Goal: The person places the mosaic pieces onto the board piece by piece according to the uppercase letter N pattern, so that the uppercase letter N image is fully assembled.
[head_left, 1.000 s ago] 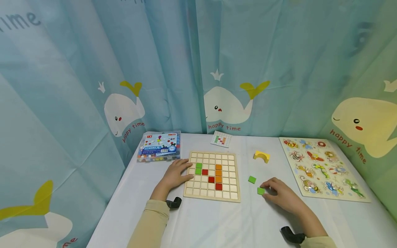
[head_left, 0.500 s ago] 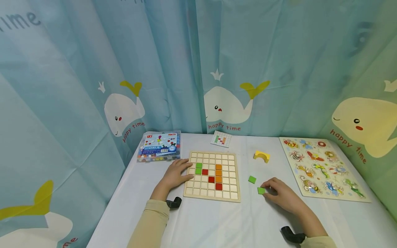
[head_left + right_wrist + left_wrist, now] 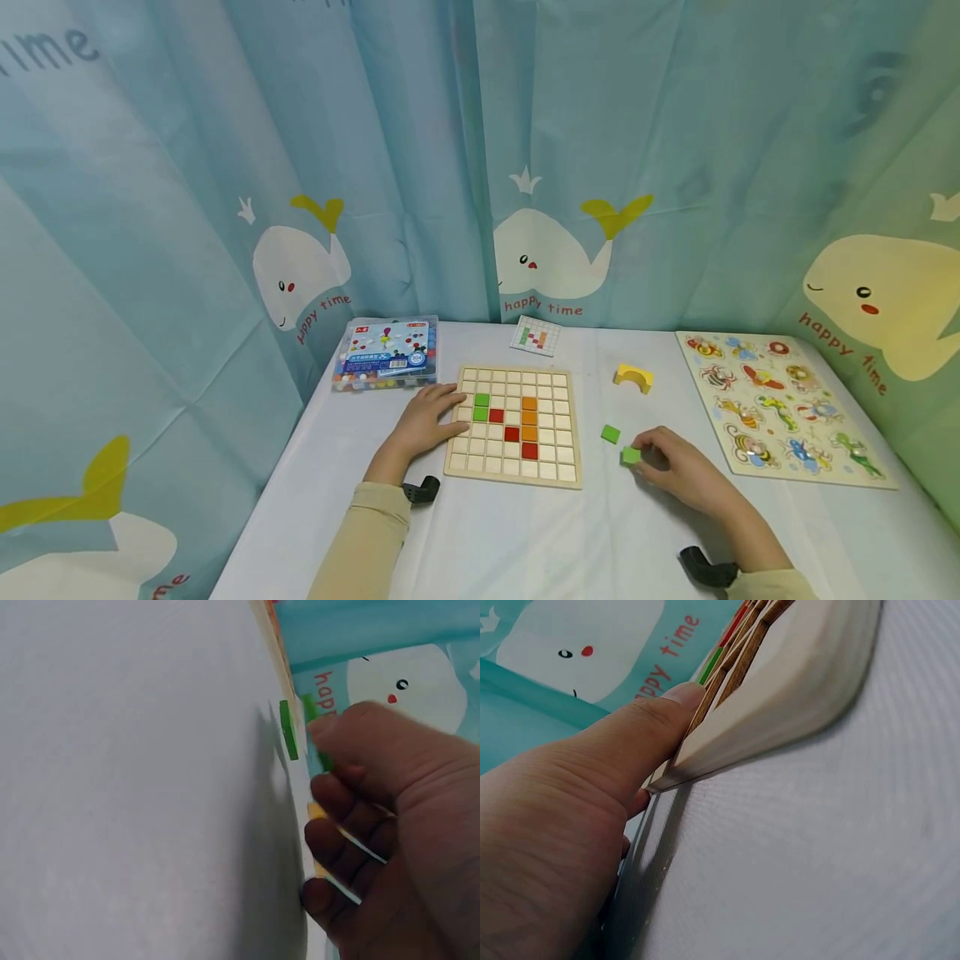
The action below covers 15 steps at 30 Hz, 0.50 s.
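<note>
In the head view my left hand point(image 3: 422, 422) rests at the left edge of a square wooden grid board point(image 3: 480, 468). Close up in the left wrist view, the thumb point(image 3: 656, 712) lies on the board's raised rim. Two green tiles point(image 3: 481, 407), several red tiles point(image 3: 512, 434) and orange tiles point(image 3: 529, 418) sit in its cells. To the right of the board, my right hand point(image 3: 678, 468) pinches a green tile point(image 3: 630, 456) between thumb and index finger, tilted close over the tabletop. Another green tile point(image 3: 611, 434) lies flat just beyond it. The other right fingers point(image 3: 334, 840) are curled loosely.
A pattern card point(image 3: 536, 337) lies behind the board. A clear plastic box of coloured pieces point(image 3: 386, 354) stands at the back left. A yellow arch block point(image 3: 633, 378) sits beyond the green tiles. On the right lies an insect puzzle board point(image 3: 783, 408). A whale-print curtain point(image 3: 420, 167) surrounds the table.
The green tile at my right fingertips has tipped up and risen slightly, and the right index finger has shifted a little with it. My left hand and the board have stayed put.
</note>
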Each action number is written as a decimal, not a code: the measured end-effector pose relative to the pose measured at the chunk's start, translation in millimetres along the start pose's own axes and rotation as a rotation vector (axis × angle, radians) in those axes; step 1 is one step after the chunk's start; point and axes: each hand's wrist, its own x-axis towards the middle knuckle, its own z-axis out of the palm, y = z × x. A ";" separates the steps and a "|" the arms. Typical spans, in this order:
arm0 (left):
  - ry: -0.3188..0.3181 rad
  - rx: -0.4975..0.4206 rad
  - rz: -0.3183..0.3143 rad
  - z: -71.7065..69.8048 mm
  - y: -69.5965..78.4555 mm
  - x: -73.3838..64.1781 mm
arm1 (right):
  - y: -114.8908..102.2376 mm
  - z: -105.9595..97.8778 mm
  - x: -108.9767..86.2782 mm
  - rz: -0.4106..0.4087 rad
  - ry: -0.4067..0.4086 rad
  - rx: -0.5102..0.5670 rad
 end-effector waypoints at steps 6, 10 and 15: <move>0.004 -0.010 0.000 -1.5 1.9 -1.2 | -16.1 -0.5 5.1 -0.079 0.012 0.037; 0.008 -0.015 0.009 -2.0 2.3 -1.1 | -27.0 0.7 13.2 -0.129 0.029 0.051; 0.008 -0.013 0.007 -1.7 1.7 -0.4 | -43.9 1.1 27.2 -0.174 0.033 0.047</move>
